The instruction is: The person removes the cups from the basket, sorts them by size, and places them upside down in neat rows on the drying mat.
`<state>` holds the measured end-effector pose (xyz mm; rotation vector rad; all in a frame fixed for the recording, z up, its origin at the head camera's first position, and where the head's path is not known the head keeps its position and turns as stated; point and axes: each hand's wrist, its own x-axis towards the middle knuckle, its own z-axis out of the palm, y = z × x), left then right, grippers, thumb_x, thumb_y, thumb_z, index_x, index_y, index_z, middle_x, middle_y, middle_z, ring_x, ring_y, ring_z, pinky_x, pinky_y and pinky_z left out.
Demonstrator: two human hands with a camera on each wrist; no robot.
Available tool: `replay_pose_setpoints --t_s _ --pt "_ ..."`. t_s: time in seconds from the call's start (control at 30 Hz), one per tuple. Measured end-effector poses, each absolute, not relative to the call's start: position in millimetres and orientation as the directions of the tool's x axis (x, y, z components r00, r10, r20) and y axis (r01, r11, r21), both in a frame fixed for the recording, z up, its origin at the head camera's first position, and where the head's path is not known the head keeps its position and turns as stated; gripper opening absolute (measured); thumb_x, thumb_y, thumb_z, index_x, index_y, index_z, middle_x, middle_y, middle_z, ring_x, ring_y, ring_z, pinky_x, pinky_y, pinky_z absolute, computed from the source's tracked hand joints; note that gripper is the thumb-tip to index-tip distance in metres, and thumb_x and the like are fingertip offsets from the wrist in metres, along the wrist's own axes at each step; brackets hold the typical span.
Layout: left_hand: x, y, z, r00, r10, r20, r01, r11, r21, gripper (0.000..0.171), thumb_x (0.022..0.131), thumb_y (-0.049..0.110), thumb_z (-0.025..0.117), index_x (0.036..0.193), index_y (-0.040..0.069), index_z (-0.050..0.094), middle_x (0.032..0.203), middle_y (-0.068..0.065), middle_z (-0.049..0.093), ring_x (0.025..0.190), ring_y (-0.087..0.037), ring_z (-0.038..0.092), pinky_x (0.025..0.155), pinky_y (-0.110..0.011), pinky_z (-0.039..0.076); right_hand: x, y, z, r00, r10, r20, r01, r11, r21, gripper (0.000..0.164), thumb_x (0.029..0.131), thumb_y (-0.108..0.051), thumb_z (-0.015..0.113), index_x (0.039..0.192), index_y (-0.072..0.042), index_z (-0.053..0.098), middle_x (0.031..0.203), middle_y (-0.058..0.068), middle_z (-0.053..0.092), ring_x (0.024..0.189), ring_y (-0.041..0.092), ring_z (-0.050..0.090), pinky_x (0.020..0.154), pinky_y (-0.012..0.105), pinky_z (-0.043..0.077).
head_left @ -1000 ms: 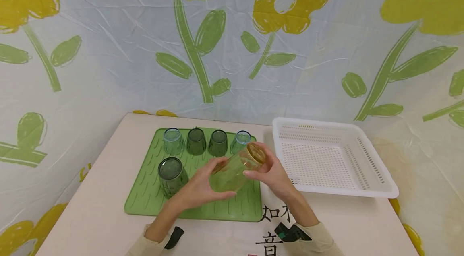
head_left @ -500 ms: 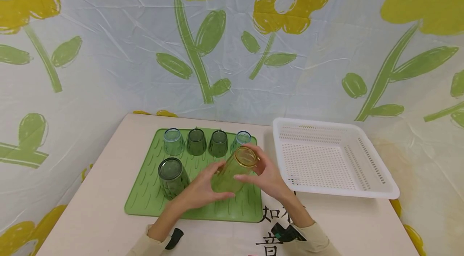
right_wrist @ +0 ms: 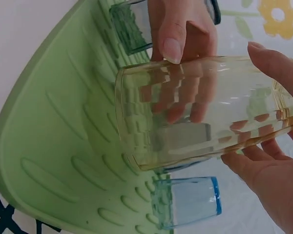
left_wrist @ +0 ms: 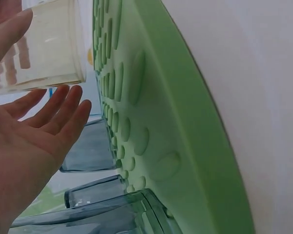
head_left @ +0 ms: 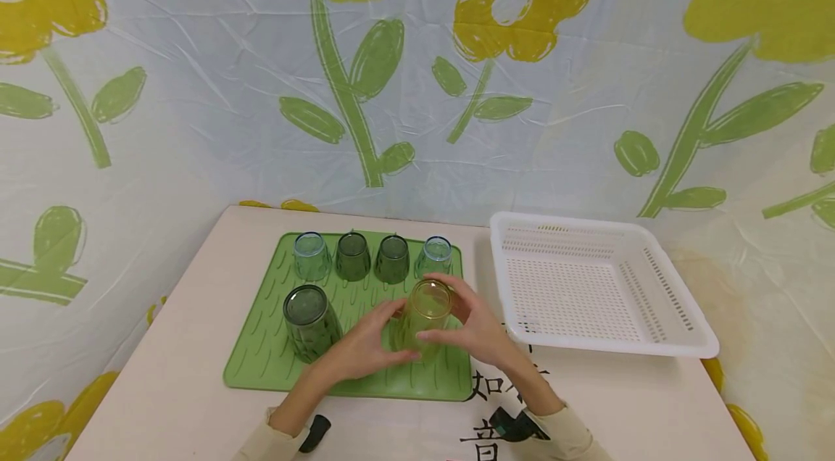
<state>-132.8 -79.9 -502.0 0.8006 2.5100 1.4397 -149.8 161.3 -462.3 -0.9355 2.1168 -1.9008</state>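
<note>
A yellow-tinted drinking glass (head_left: 427, 312) stands mouth down, close over the front right of a green drying mat (head_left: 257, 356). My right hand (head_left: 479, 330) holds it near its upturned base, thumb in front and fingers behind. Around the lower part lies my left hand (head_left: 362, 349), its thumb at the near side and its fingers visible through the wall in the right wrist view. A large dark grey glass (head_left: 312, 323) rests upside down on the mat, left of that hand. In the left wrist view, the left fingers (left_wrist: 71, 105) lie loosely bent along the yellow glass (left_wrist: 49, 46).
Along the mat's back edge stand a pale blue glass (head_left: 312, 258), two small dark glasses (head_left: 353, 258) and another blue-rimmed glass (head_left: 433, 254). A white perforated basket (head_left: 607, 346) sits on the right of the table. A flowered cloth (head_left: 574, 156) hangs behind.
The yellow glass has turned from a strong tilt to nearly upright, mouth down, and come lower over the mat. The right hand has moved left and down with it; the left hand stays near the same place.
</note>
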Motion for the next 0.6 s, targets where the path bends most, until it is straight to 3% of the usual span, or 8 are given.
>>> replay_pose_setpoints --t_s 0.6 --pt "-133.1 -82.7 -503.8 -0.836 0.534 0.128 0.383 0.401 0.832 0.082 0.09 0.037 0.082 0.155 0.009 0.041 0.144 -0.004 0.053 0.127 -0.025 0.056 0.103 -0.052 0.051 -146.7 164.4 -470.8 -0.782 -0.563 0.269 -0.367 0.067 -0.928 0.086 0.079 0.0 0.088 0.152 -0.005 0.042 0.148 0.01 0.047 0.134 0.025 0.052 0.115 0.037 0.042"
